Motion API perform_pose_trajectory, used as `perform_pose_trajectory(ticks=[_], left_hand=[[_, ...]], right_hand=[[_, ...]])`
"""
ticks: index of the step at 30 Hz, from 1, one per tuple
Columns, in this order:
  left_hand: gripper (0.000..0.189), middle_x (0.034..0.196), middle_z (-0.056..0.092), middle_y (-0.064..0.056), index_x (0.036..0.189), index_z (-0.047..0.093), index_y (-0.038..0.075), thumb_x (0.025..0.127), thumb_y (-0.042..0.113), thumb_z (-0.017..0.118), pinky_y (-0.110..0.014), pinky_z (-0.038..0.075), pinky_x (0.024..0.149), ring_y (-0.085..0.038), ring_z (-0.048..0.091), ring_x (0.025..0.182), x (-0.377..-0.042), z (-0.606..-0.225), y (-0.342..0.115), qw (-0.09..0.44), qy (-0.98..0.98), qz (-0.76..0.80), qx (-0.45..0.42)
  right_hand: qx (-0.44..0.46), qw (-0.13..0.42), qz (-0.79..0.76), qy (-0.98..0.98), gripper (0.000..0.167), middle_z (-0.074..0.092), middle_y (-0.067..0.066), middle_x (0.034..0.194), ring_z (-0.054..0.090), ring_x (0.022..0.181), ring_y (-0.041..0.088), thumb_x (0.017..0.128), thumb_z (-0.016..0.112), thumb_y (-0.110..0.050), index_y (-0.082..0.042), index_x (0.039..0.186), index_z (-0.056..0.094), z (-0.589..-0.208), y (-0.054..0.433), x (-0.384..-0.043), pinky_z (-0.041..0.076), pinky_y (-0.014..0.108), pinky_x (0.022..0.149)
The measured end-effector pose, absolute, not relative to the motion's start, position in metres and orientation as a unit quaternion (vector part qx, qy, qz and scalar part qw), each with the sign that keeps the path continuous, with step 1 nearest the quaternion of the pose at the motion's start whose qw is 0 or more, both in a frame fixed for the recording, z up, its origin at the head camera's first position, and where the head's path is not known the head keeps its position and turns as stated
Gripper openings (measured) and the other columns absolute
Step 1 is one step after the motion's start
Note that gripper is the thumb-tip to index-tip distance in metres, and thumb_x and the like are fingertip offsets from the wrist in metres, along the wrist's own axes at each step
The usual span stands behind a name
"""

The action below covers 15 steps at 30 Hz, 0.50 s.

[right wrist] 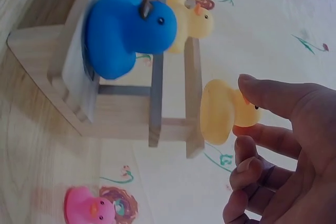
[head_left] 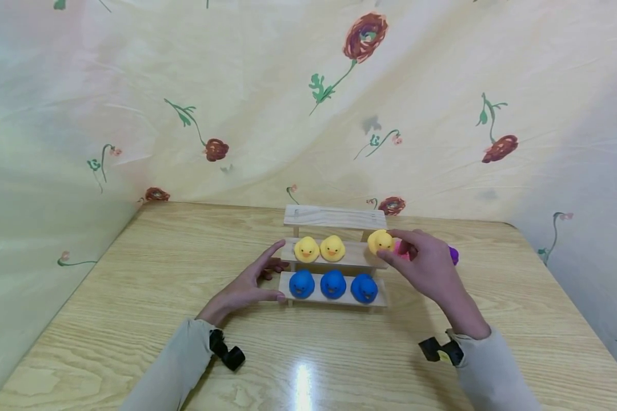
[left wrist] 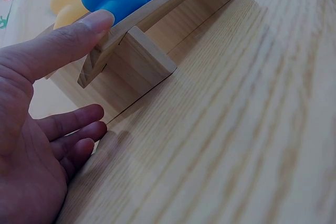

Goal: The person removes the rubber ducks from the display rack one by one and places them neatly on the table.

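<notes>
A three-tier wooden rack (head_left: 334, 217) stands on the table. Three blue rubber ducks (head_left: 333, 284) sit in a row on its lowest tier, and two yellow rubber ducks (head_left: 332, 249) fill the left part of the middle tier. My right hand (head_left: 429, 262) pinches another yellow rubber duck (right wrist: 218, 111) between thumb and fingers at that tier's right end; whether it touches the wood cannot be told. At the rack's left end is my left hand (head_left: 244, 288), fingers spread. Its thumb (left wrist: 97, 22) touches the lowest tier's edge beside a blue duck, the other fingers lying loosely near the side support.
Past the rack's right end a pink rubber duck (right wrist: 86, 206) stands on the table, mostly hidden by my right hand in the head view. A purple object (head_left: 453, 255) shows partly behind that hand. Flowered cloth (head_left: 257, 114) hangs along the table's back and sides.
</notes>
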State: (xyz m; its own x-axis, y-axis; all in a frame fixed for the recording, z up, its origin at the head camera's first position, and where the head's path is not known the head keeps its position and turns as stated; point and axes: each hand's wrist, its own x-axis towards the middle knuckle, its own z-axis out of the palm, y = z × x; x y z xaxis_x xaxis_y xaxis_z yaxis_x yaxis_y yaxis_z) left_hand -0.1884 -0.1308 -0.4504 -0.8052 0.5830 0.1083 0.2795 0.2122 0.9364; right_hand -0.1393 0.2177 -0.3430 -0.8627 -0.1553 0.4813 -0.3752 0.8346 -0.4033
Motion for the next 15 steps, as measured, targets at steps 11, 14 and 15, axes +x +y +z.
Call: perform_pose_trajectory(ticks=[11,14,15], left_hand=[[0.104,0.148,0.05,-0.017,0.161,0.015,0.037,0.083,0.023,0.083,-0.045,0.037,0.107,-0.035,0.045,0.137,-0.191,-0.452,-0.131,0.137,0.768,0.56,0.279],[0.104,0.148,0.05,-0.017,0.16,0.015,0.037,0.083,0.022,0.083,-0.045,0.037,0.107,-0.035,0.045,0.137,-0.191,-0.452,-0.131,0.138,0.767,0.562,0.278],[0.104,0.148,0.05,-0.017,0.16,0.015,0.037,0.083,0.022,0.083,-0.045,0.037,0.107,-0.035,0.045,0.137,-0.191,-0.452,-0.131,0.138,0.767,0.562,0.277]], right_hand=[[0.136,0.253,0.247,-0.925,0.037,0.057,0.003,0.071,0.038,0.06,0.006,0.078,0.085,-0.013,-0.003,0.113,0.074,-0.339,0.238,-0.135,0.031,0.023,0.053],[0.134,0.259,0.249,-0.924,0.037,0.058,0.003,0.07,0.038,0.06,0.004,0.078,0.085,-0.012,-0.003,0.113,0.074,-0.34,0.244,-0.134,0.031,0.023,0.053],[0.134,0.26,0.251,-0.923,0.038,0.058,0.003,0.07,0.037,0.06,0.003,0.078,0.085,-0.012,-0.003,0.113,0.074,-0.34,0.246,-0.134,0.031,0.023,0.053]])
